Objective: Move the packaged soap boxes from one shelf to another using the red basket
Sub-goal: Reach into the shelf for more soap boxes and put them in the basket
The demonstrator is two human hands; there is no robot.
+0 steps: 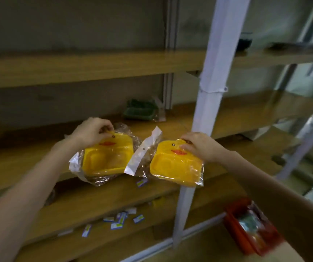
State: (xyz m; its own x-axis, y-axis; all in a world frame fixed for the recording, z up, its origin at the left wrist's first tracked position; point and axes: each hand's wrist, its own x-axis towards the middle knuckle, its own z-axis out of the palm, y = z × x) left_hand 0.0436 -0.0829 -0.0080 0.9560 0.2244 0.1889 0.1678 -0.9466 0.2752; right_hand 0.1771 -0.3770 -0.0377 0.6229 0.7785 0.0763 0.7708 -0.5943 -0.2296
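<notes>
Your left hand (pixel 93 131) is pinching the left soap box (pixel 104 160), your right hand (pixel 201 147) the right soap box (pixel 174 168) — hands apart over the shelf (pixel 19 163), the red basket (pixel 235 227) sitting below-right, nearer your right hand.

Left grip (pixel 92 132) pinched left soap box (pixel 106 157), left of white post (pixel 211 103); right grip (pixel 201 146) pinched right soap box (pixel 174 165), overlapping post; red basket (pixel 235 229) lower right.

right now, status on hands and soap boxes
Left hand pinches left yellow soap box. Right hand grips right yellow soap box. White post behind it; red basket lower right.
</notes>
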